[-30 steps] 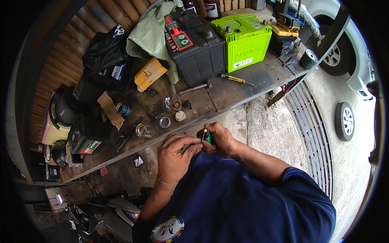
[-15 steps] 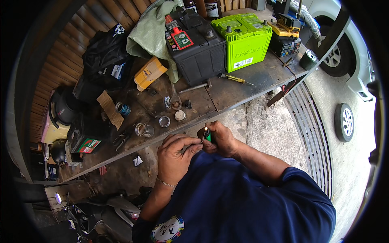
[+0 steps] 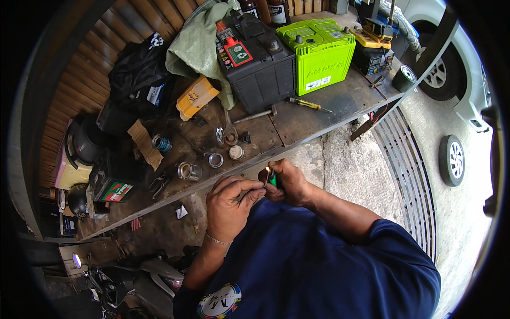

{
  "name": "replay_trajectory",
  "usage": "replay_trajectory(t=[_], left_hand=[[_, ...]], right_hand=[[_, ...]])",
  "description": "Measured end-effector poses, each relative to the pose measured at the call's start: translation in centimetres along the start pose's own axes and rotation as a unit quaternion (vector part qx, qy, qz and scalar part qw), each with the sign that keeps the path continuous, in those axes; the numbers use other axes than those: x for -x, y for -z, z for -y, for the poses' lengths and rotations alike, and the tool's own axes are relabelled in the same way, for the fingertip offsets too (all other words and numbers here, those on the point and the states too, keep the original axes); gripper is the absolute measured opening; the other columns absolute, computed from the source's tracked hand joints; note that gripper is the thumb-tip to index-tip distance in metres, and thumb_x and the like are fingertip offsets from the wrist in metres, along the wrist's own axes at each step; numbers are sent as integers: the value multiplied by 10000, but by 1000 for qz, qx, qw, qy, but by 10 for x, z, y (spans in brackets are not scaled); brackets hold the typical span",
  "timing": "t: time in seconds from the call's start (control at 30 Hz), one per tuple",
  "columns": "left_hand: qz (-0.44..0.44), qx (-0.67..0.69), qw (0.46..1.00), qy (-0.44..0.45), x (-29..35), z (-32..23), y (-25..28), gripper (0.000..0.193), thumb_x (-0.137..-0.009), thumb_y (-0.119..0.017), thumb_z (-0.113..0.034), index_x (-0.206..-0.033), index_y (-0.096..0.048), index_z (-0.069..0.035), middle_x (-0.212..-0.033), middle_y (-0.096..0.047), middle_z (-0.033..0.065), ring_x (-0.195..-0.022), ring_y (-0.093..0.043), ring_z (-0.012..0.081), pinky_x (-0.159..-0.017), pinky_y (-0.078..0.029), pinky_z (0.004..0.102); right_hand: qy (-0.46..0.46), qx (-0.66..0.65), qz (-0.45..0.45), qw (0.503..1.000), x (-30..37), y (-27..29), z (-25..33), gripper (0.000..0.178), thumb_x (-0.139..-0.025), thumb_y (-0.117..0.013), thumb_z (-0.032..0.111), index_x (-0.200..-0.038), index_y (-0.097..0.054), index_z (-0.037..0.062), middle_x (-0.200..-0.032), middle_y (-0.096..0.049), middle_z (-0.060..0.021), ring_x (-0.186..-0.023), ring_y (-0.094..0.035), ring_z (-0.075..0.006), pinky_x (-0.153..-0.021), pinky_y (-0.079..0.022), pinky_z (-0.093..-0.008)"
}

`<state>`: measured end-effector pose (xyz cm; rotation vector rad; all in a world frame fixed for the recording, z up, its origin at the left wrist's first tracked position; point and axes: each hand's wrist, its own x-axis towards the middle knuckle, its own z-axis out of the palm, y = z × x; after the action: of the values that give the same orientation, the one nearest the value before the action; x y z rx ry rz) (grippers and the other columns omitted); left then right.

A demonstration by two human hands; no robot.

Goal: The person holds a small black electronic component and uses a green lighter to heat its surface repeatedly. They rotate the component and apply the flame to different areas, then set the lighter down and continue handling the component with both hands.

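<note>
In front of my chest, my right hand (image 3: 289, 182) is wrapped round a green lighter (image 3: 272, 177). A small flame (image 3: 268, 169) burns at the lighter's top. Just left of it, my left hand (image 3: 231, 204) pinches something thin and small between thumb and fingertips, close by the flame. What that small thing is I cannot make out. Both hands are just off the near edge of the workbench (image 3: 255, 154). On the bench beyond them stand a glass jar (image 3: 189, 171), a small round tin (image 3: 215, 160) and a pale-topped container (image 3: 236, 152).
A black car battery (image 3: 260, 69) and a lime-green car battery (image 3: 325, 58) stand at the back of the bench. A yellow-handled screwdriver (image 3: 308, 104) and a hammer (image 3: 256, 116) lie before them. A motorcycle (image 3: 133, 282) is at lower left, a loose wheel (image 3: 452, 160) at right.
The flame at the lighter's top has shifted slightly to the left. My hands have stayed in nearly the same place.
</note>
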<state>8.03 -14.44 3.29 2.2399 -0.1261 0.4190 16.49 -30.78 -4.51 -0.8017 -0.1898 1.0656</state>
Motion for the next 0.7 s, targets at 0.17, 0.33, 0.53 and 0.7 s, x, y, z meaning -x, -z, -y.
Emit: replay_trajectory(t=[0.17, 0.33, 0.53, 0.7], left_hand=[[0, -3, 1000, 1, 0, -1, 0, 205, -785, -913, -90, -951, -805, -38, -886, -759, 75, -839, -723, 207, -757, -558, 327], [-3, -6, 1000, -1, 0, -1, 0, 206, -785, -913, -95, -950, -806, -37, -891, -761, 76, -843, -725, 211, -762, -559, 327], [-3, -5, 1000, 3, 0, -1, 0, 208, -783, -915, -101, -950, -807, -38, -892, -762, 77, -852, -724, 212, -768, -558, 327], [-1, -4, 1000, 3, -1, 0, 0, 211, -783, -916, -103, -953, -808, -39, -888, -760, 77, -849, -723, 211, -763, -556, 328]], right_hand=[[-1, -4, 3, 1000, 0, 1, -2, 577, -1018, -352, 540, -671, -508, 107, -550, -389, -2, -483, -289, -134, -501, -235, -312], [-1, 2, 2, 1000, 2, 0, -1, 576, -1019, -344, 535, -670, -505, 107, -552, -392, -4, -483, -288, -134, -503, -235, -313], [-2, 12, -7, 1000, 0, 1, -4, 571, -1019, -338, 534, -662, -479, 111, -556, -383, -4, -487, -287, -135, -504, -234, -312], [-6, 31, -5, 999, -1, 4, -5, 564, -994, -344, 553, -669, -481, 112, -561, -376, -8, -499, -294, -136, -508, -239, -313]])
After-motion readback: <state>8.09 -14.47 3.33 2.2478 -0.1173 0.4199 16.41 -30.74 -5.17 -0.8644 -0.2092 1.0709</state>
